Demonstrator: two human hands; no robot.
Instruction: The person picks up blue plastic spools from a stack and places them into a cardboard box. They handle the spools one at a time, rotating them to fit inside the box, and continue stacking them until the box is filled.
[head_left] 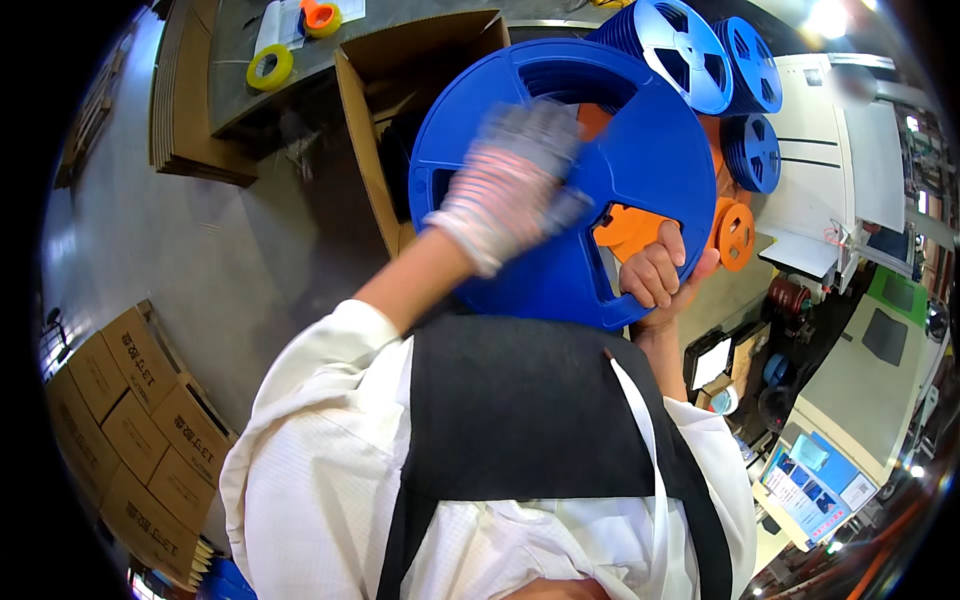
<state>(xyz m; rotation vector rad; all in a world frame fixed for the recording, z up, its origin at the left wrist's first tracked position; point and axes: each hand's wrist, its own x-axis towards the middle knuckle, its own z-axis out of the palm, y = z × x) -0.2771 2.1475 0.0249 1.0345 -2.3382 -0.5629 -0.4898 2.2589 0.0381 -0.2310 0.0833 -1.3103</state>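
A large blue plastic reel (655,150) with cut-out windows is held up in front of my chest. Through its upper window, several more dark blue rims show behind it. My right hand (658,272), bare, grips the reel at its lower right, fingers curled through a window and thumb outside the rim. Over the reel's left half is my left hand (515,175) in a striped grey-and-white glove. Motion blurs it, but the thumb stands apart from the fingers and it grips nothing visible. An open cardboard box (365,150) is partly hidden behind the reel.
Stacked blue reels (685,50) and orange reels (735,237) stand beyond at the right. A grey table (235,90) at the upper left bears yellow tape (270,67). Flattened cardboard (185,100) leans beside it. Stacked cartons (130,430) are at lower left, machines (860,370) at right.
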